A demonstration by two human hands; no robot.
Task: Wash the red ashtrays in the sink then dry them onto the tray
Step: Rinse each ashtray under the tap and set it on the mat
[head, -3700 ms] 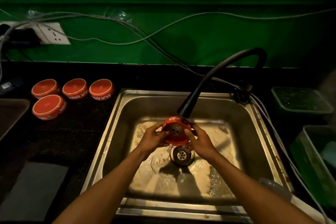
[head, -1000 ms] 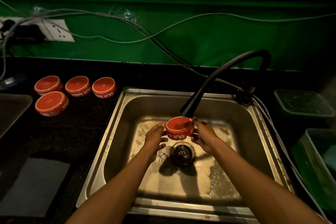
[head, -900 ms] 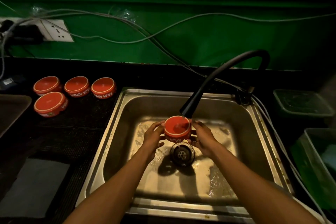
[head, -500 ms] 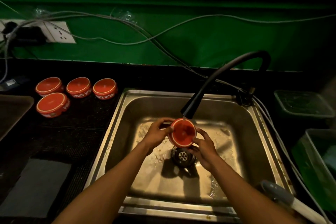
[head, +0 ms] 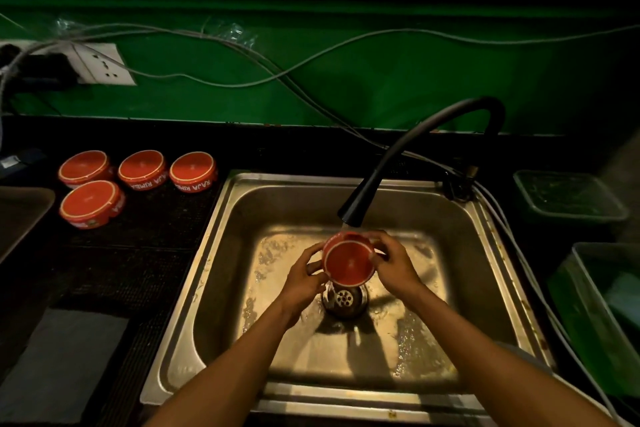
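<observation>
In the head view, both hands work over the steel sink (head: pixel 221 253), just above the drain (head: pixel 343 298). The left hand (head: pixel 301 279) grasps the near-left side of a red ashtray (head: pixel 349 262), its fingers curled against the rim, and the right hand (head: pixel 394 262) grasps the right side, fingers wrapped round the back of the wall. The ashtray is tipped so that its hollow faces the camera, and it sits directly under the nozzle of the black tap (head: pixel 415 149), whose curved neck rises from the sink's far-right corner. A thin stream of water shows between nozzle and ashtray, and the sink floor is wet and shining. On the dark counter (head: pixel 145 260) to the left of the sink stand four more ashtrays (head: pixel 142 168), three in a row near the back and one in front of the leftmost, all resting flat and apart from the sink. A brown tray (head: pixel 20 211) lies at the far left edge, just beside them. A grey cloth (head: pixel 65 364) lies on the counter near the bottom left. Behind runs a green wall (head: pixel 346 87) with loose cables (head: pixel 242 55) and a socket (head: pixel 107 66). Green tubs (head: pixel 568 198) stand to the right of the sink.
</observation>
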